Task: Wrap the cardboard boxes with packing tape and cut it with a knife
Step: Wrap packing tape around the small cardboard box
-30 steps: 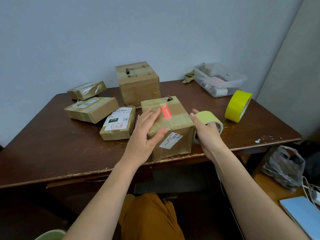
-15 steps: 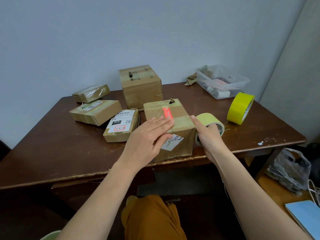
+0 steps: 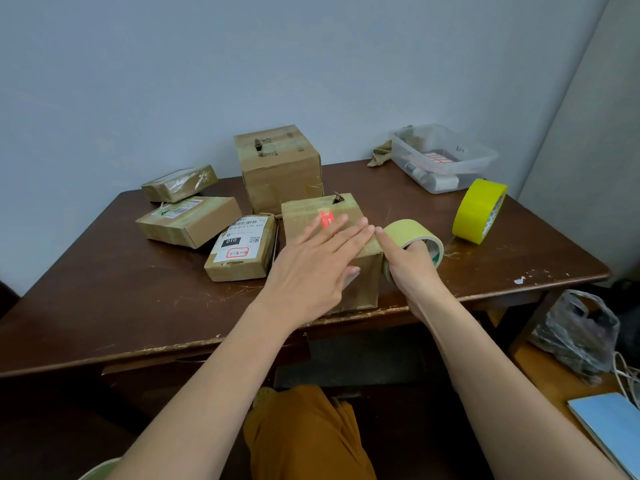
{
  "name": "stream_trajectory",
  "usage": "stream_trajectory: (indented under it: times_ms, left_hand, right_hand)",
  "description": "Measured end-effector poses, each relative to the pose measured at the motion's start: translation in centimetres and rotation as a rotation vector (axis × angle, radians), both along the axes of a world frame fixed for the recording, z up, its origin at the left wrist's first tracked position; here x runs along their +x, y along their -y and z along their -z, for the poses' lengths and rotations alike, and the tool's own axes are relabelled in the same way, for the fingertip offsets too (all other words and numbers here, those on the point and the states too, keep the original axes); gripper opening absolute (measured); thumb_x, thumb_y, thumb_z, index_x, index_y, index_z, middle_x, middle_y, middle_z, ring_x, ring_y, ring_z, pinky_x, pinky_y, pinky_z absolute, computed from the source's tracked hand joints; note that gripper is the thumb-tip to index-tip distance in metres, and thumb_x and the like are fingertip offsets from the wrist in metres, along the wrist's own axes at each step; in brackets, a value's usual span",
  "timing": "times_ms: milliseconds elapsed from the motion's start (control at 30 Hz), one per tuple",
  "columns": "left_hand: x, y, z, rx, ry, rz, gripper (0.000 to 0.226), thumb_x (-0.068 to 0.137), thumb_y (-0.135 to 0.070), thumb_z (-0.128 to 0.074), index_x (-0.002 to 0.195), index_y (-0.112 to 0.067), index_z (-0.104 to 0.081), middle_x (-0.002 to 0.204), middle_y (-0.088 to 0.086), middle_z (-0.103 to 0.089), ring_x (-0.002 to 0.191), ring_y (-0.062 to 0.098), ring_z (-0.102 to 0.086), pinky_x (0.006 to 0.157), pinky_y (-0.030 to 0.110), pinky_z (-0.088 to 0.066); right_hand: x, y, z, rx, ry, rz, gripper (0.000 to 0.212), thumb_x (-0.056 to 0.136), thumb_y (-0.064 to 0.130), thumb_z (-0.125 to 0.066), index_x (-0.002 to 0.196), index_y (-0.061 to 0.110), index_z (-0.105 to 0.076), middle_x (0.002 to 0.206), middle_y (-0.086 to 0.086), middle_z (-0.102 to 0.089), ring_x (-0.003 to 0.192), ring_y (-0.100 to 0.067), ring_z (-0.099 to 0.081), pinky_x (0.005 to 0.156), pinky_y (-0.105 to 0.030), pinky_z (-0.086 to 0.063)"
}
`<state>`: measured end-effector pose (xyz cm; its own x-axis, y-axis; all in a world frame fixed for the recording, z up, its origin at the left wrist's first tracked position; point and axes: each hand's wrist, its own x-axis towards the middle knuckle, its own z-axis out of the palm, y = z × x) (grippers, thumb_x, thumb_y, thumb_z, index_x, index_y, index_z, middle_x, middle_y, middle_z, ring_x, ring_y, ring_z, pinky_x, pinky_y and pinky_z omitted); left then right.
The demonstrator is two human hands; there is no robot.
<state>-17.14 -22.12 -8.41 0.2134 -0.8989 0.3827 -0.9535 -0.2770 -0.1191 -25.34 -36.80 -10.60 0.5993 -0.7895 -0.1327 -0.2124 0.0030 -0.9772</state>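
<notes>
a small taped box (image 3: pixel 179 183) lies at the far left of the dark wooden table (image 3: pixel 104 306), with a flat labelled box (image 3: pixel 188 221) just in front of it. nearer the middle, a box with a white shipping label (image 3: pixel 242 249) sits just beside the cardboard box (image 3: pixel 363 275) being worked on, which stands at the table's near edge and carries a red sticker (image 3: pixel 325 219) on its top. behind it, against the wall, stands a taller cube-shaped box (image 3: pixel 280 168).

the person's left forearm reaches in from the lower left, and the left hand (image 3: pixel 311 268) lies flat on top of the cardboard box, fingers straight and spread, pointing right toward the box's upper right edge, gripping nothing. the right forearm comes in from the lower right; the right hand (image 3: pixel 412 268) holds the pale green tape roll (image 3: pixel 412 233) with fingers curled through its core, the index finger stretched along the roll's outer face, its tip almost meeting the left fingertips. the roll sits against the box's right side.

further right, a bright yellow tape roll (image 3: pixel 479 211) stands on edge on the table, well apart from the hands. a clear plastic tub (image 3: pixel 446 157) sits at the far right corner with a scrap of cloth (image 3: pixel 381 154) beside it.
</notes>
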Motion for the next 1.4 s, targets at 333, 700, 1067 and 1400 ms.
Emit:
stream_trajectory:
  times_ms: [333, 700, 1067, 1400]
  left_hand:
    - [-0.2, -0.8, 1.5, -0.364, -0.083, -0.026, 0.056, 0.093, -0.012, -0.063, 0.146, -0.023, -0.047, 0.149, -0.006, -0.047, 0.142, 0.015, -0.039, 0.115, 0.037, -0.035]
    - [1.7, -3.8, -0.7, -0.39, -0.293, -0.224, 0.093, 0.077, -0.068, -0.06, 0.152, -0.02, -0.034, 0.155, -0.008, -0.037, 0.12, 0.016, -0.035, 0.105, 0.03, -0.034]
    - [1.7, -4.1, -0.1, -0.504, -0.515, -0.096, 0.069, 0.075, -0.064, -0.066, 0.131, -0.034, -0.039, 0.142, -0.022, -0.037, 0.123, 0.013, -0.033, 0.101, 0.045, -0.045]
    - [0.8, -1.6, 3.5, -0.701, -0.562, 0.007, 0.068, 0.078, -0.052, -0.071, 0.132, -0.017, -0.047, 0.141, -0.009, -0.042, 0.132, 0.017, -0.034, 0.111, 0.029, -0.032]
  right_hand:
    - [0.7, -1.1, -2.1, 0.102, 0.115, -0.185, 0.041, 0.1, 0.062, -0.03, 0.12, 0.042, -0.061, 0.123, 0.008, -0.057, 0.108, -0.008, -0.053, 0.091, -0.029, -0.042]
    - [1.0, -5.4, -7.2, -0.503, 0.161, -0.392, 0.042, 0.108, 0.041, -0.024, 0.108, 0.014, -0.056, 0.158, -0.004, -0.029, 0.107, 0.002, -0.041, 0.072, -0.017, -0.025]
    - [1.6, -6.1, -8.3, -0.565, 0.195, -0.359, 0.044, 0.105, 0.046, -0.03, 0.086, 0.026, -0.063, 0.113, -0.006, -0.056, 0.139, 0.006, -0.023, 0.087, -0.018, -0.031]
    - [-0.2, -5.8, -7.6, -0.575, 0.316, -0.332, 0.044, 0.101, 0.041, -0.051, 0.061, 0.026, -0.043, 0.048, 0.016, -0.046, 0.052, 0.001, -0.048, 0.063, -0.01, -0.035]
